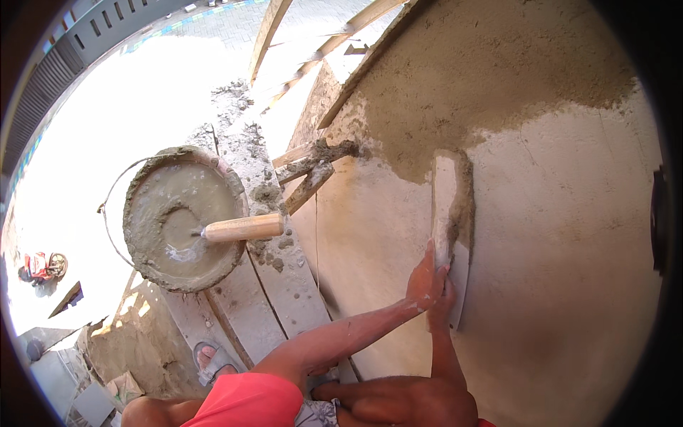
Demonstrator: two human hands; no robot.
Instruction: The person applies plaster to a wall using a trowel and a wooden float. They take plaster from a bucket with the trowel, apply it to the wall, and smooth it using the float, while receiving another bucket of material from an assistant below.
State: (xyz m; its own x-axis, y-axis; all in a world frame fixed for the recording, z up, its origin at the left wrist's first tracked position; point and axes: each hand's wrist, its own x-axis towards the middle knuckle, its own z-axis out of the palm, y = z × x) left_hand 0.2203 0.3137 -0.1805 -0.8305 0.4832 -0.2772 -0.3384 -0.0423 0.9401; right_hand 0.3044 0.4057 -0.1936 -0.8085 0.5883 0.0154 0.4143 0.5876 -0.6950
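Both of my hands are on the lower end of a long, narrow, pale plastering float, which stands nearly upright against the wall. My left hand is closed around its left side. Just below and to the right, my right hand grips it too, its fingers partly hidden. Wet mortar clings along the float's right edge. Its upper end touches the lower border of the fresh, darker mortar coat. To my left, a bucket of grey mortar holds a tool with a wooden handle; the tool's other end is sunk in the mortar.
Mortar-spattered planks run under the bucket and my sandalled foot. Crossed wooden poles stand between planks and wall. A dark board edge borders the fresh coat. Far below at left is a red motorcycle.
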